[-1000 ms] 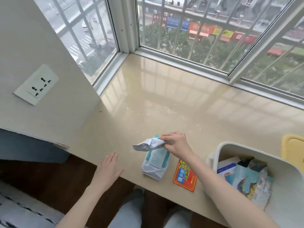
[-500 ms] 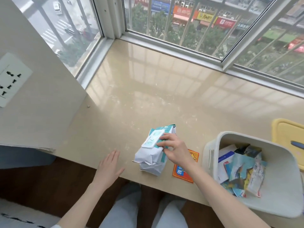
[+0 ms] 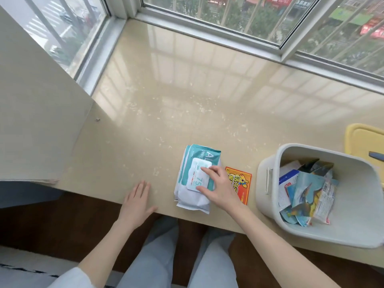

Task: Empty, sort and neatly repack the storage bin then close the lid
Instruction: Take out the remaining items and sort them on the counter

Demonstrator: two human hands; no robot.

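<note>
A teal and white wipes pack (image 3: 192, 196) lies flat on the beige sill near its front edge. My right hand (image 3: 218, 189) rests on the pack's lid flap with straight, spread fingers. To the left, my left hand (image 3: 136, 204) lies flat on the sill edge, holding nothing. Partly under my right hand, an orange and red packet (image 3: 242, 181) lies just right of the wipes. The white storage bin (image 3: 268, 183) stands at the right, tilted, with several paper packets and leaflets (image 3: 307, 194) inside. Its yellow lid (image 3: 361, 140) lies behind it at the right edge.
The beige sill (image 3: 187, 90) stretches back to the window frame (image 3: 207, 21). A wall panel (image 3: 37, 111) juts in on the left. My legs and the dark wooden floor (image 3: 52, 221) show below the sill's front edge.
My right hand laid the wipes pack down flat beside the orange packet and now rests on its lid flap. The view tilted down and right. My left hand stayed put.
</note>
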